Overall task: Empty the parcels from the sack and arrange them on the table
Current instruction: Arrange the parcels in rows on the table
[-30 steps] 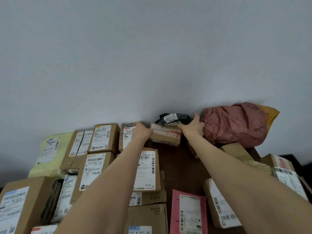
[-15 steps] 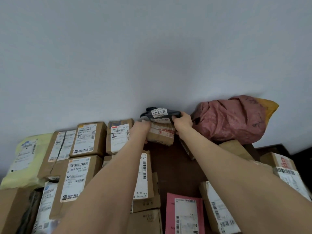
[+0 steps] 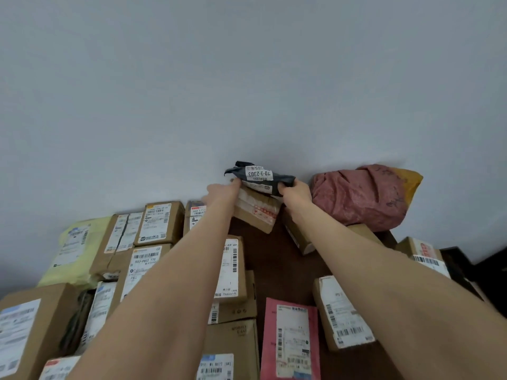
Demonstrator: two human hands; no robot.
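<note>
While red sack bulges, right hand grips black parcel.

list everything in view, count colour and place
small box: one, brown with red tape, back centre
black mailer: one, black, on the small box
bag: one, pink with a yellow end, back right
cardboard boxes: a dozen or more, brown, spread left to right
yellow mailer: one, pale yellow, far left
pink mailer: one, pink, front centre
table: one, dark brown, underneath
wall: one, grey-white, behind
hands: two, bare; left hand at the black mailer's left end, right hand gripping its right end
</note>
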